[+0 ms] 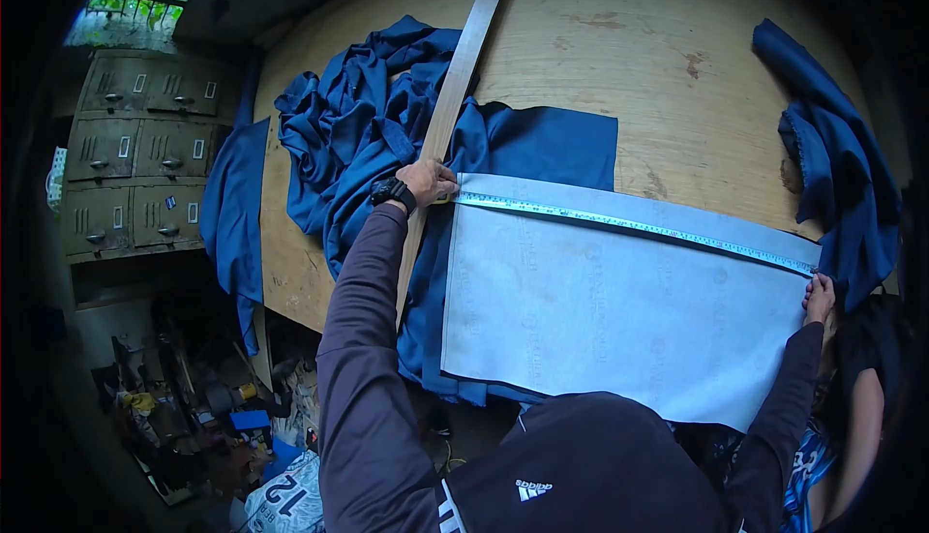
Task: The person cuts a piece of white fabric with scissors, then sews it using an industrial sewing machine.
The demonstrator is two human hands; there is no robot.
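I saw the wide wooden table, its surface smooth but stained. The pale, flat sheet, with faint print, lay near the wrinkled heap of blue cloth and the straight wooden strip. Across the sheet stretched the thin tape measure: the left hand, nearly closed, held one end; the right hand pinched the other.

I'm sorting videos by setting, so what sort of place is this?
Probably a sewing or tailoring workshop: loose blue fabric is heaped on a broad wooden table, and a tape measure is stretched across a large pale sheet beside it.
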